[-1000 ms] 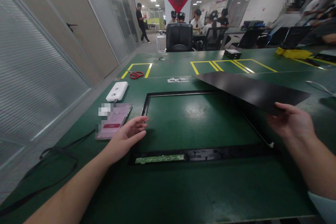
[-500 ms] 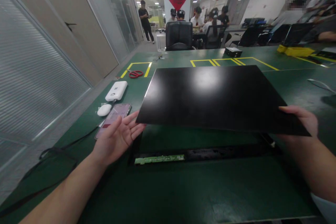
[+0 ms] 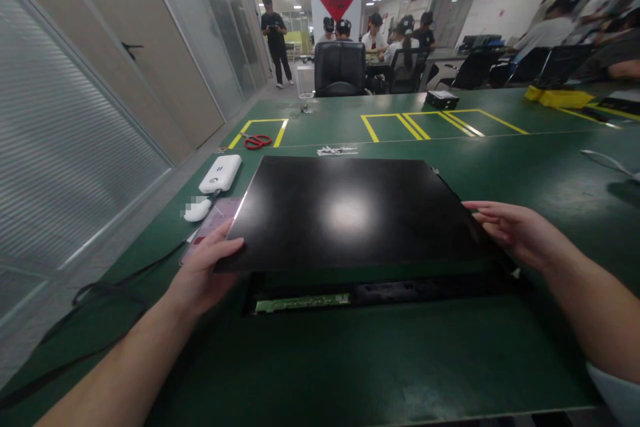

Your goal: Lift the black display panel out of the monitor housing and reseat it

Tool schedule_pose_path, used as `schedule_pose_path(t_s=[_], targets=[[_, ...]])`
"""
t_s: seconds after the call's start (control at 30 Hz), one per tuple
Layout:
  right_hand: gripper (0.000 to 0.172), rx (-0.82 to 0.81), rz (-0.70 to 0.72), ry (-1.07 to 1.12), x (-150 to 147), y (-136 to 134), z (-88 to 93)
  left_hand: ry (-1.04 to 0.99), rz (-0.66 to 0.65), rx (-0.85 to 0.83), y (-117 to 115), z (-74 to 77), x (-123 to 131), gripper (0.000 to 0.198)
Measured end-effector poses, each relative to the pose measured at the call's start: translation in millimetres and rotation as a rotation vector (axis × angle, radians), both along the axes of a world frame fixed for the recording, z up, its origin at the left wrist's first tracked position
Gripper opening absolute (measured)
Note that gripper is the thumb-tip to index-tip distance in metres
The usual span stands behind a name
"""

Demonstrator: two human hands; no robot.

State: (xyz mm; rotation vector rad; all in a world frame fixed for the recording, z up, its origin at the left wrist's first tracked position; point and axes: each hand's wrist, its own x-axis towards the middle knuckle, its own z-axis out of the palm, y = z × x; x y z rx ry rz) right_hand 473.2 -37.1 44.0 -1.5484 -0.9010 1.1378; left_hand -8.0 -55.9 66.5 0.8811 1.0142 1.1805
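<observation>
A flat, glossy black screen panel point(image 3: 350, 213) is held tilted above the table, its near edge raised. My left hand point(image 3: 207, 267) grips its near left corner, thumb on the top face and fingers underneath. At the right edge, my right hand point(image 3: 520, 233) has its fingers stretched out against or just beside the panel; contact is hard to make out. Below lies a thin black frame point(image 3: 425, 289), mostly hidden by the panel. A narrow green circuit board point(image 3: 303, 303) rests along the frame's near side.
On the green table point(image 3: 400, 360), a phone point(image 3: 215, 217), a white power bank point(image 3: 220, 173) and red-handled scissors point(image 3: 258, 141) lie left. White scraps point(image 3: 337, 151) sit beyond the panel. Yellow tape point(image 3: 425, 127) marks the far side. A black box point(image 3: 442, 99) stands there. People sit farther off.
The panel has shifted left and nearer, uncovering white scraps behind it. My left hand has closed on its corner. My right hand has released its grip and opened at the right edge.
</observation>
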Motion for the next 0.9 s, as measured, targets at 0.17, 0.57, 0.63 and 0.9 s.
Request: schedule_pose_path(t_s=[0.17,0.57,0.63,0.9], targets=[[0.030,0.030,-0.144,-0.111,-2.1,1.1,0.6,0.033,-0.017,0.006,2.1,-4.0,-3.6,0.057],[0.028,0.064,-0.143,-0.157,-3.7,-2.1,6.8,0.021,-0.041,-0.004,3.1,-12.7,-5.7,0.063],[0.030,0.108,-0.195,-0.206,0.5,-0.8,5.7,0.017,-0.045,-0.005,4.1,-13.5,-5.4,0.062],[0.046,-0.033,-0.084,-0.305,-5.5,1.1,0.7,0.015,-0.023,-0.020,3.7,-15.3,-7.2,0.061]])
